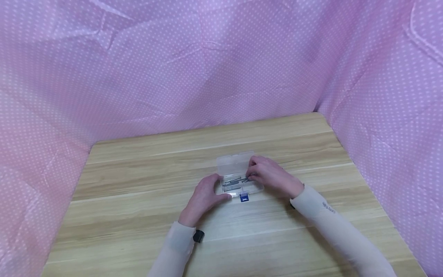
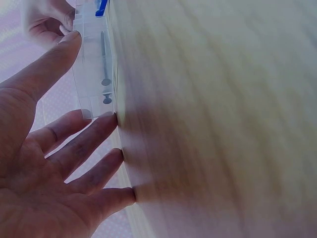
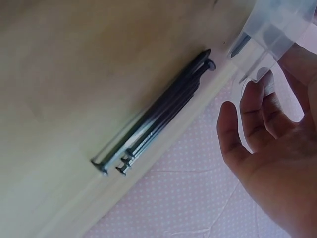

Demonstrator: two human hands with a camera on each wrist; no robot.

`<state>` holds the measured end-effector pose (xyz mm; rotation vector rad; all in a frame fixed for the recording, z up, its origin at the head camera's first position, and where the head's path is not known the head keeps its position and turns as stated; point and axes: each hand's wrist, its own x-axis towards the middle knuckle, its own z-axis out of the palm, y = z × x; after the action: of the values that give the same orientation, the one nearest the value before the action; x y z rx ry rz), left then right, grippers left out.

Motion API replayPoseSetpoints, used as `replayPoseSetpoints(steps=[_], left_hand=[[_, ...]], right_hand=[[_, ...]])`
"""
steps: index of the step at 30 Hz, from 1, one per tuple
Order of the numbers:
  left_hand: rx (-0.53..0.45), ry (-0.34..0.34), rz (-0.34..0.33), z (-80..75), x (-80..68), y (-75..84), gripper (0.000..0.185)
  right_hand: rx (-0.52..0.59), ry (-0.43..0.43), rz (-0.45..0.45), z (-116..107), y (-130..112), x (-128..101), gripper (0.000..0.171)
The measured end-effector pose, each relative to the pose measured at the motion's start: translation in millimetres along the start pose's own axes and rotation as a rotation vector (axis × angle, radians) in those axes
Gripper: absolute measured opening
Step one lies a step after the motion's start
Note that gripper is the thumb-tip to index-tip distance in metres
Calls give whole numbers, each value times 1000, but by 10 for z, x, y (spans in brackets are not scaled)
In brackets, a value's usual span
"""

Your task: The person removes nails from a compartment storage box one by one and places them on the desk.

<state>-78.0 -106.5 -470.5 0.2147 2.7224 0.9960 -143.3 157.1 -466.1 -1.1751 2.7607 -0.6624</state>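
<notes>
A pink dotted cloth [image 1: 207,65] hangs around the back and both sides of a wooden tabletop [image 1: 138,169]. Near the middle of the tabletop, a little closer to the front edge than the back, lies a clear plastic box [image 1: 235,163] with its lid open toward the back edge and a blue latch [image 1: 243,197] on its front side. Its long axis runs roughly left to right. Inside lie several dark nails [image 1: 232,184], also pointing mostly left to right.

The left hand [image 1: 205,194] rests at the box's left front corner, fingers nearly straight and relaxed, thumb and fingertips touching its wall. The right hand [image 1: 271,176] reaches over the box's right end, fingers bent down onto the nails there; whether it pinches one I cannot tell. Both forearms wear pale sleeves [image 1: 332,223].
</notes>
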Motion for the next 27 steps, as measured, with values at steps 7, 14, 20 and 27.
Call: replayPoseSetpoints(steps=[7, 14, 20, 27], left_hand=[[2, 4, 9, 9, 0, -2, 66], [-6, -1, -3, 11, 1, 9, 66], [2, -5, -10, 11, 8, 13, 65], [11, -2, -3, 11, 6, 3, 64]], right_hand=[[-29, -14, -83, -16, 45, 34, 13], [-58, -36, -112, -34, 66, 49, 13], [-74, -40, -136, -29, 72, 62, 15], [-76, -27, -179, 2, 89, 89, 11]])
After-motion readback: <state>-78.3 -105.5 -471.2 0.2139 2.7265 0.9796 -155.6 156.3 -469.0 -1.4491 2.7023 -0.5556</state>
